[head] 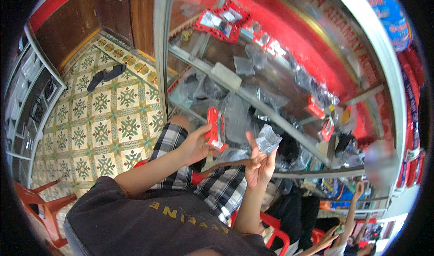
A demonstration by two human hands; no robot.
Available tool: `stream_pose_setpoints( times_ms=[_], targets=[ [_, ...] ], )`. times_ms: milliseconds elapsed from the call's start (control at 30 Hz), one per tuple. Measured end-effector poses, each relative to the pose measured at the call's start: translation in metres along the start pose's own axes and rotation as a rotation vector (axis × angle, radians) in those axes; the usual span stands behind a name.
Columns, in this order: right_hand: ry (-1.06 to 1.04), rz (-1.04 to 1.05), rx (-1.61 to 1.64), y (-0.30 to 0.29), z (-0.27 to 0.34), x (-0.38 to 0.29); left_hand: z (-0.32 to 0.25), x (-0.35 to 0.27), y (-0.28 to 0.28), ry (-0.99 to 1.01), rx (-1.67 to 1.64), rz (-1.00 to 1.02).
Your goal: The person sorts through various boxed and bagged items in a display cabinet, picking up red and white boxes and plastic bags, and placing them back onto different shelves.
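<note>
My left hand [197,145] grips a small red box [215,129] that bears writing, holding it tilted above my lap. To its right, my right hand [258,166] has a crumpled clear plastic bag [268,139] between its fingertips, palm turned up. The box and the bag are apart. Beyond both hands stands a glass display case [284,117] with a metal frame, holding plastic-wrapped parts. A white block-like thing [226,76] lies on its frame rail.
Inside the case are a red basket [220,22] and more red boxes [316,107]. Black sandals [106,76] lie on the patterned tile floor. A red plastic chair [51,201] stands at the lower left. Other people sit at the lower right, one with an arm [352,208] raised.
</note>
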State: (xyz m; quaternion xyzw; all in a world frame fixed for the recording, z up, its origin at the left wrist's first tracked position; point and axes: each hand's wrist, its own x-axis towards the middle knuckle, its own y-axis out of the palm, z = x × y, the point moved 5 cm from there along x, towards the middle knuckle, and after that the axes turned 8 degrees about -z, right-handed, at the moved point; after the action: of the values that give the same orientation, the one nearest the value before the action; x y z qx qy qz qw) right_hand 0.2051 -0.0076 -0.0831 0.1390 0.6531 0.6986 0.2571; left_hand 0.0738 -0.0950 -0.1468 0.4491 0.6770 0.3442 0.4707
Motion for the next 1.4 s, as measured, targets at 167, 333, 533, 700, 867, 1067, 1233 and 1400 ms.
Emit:
stream_pose_setpoints(
  times_ms=[167, 333, 533, 700, 867, 1067, 1233, 1400],
  targets=[
    [0.001, 0.224, -0.416, -0.015, -0.011, -0.045, 0.023, 0.017, 0.001, -0.042, -0.044, -0.041],
    [0.348, 0.735, -0.949, 0.009, -0.065, -0.083, 0.036, 0.02, -0.003, -0.047, -0.017, -0.013],
    [0.548, 0.72, -0.847, 0.007, -0.075, -0.095, 0.05, 0.016, 0.001, -0.074, 0.172, -0.073],
    [-0.049, 0.698, -1.124, 0.007, -0.061, -0.078, 0.041, 0.013, 0.009, -0.028, 0.198, -0.143],
    [-0.535, 0.108, -1.572, 0.007, -0.023, -0.059, 0.033, 0.013, 0.01, 0.03, 0.296, -0.139],
    [-1.071, -0.044, -1.66, -0.011, -0.01, -0.054, 0.035, 0.013, 0.003, 0.035, 0.252, -0.102],
    [-1.215, 0.083, -1.908, -0.007, -0.017, -0.049, 0.04, 0.009, 0.016, 0.081, 0.203, -0.206],
    [-1.348, 0.027, -1.908, -0.013, -0.023, -0.045, 0.041, 0.009, 0.005, 0.114, 0.132, -0.233]
  ],
)
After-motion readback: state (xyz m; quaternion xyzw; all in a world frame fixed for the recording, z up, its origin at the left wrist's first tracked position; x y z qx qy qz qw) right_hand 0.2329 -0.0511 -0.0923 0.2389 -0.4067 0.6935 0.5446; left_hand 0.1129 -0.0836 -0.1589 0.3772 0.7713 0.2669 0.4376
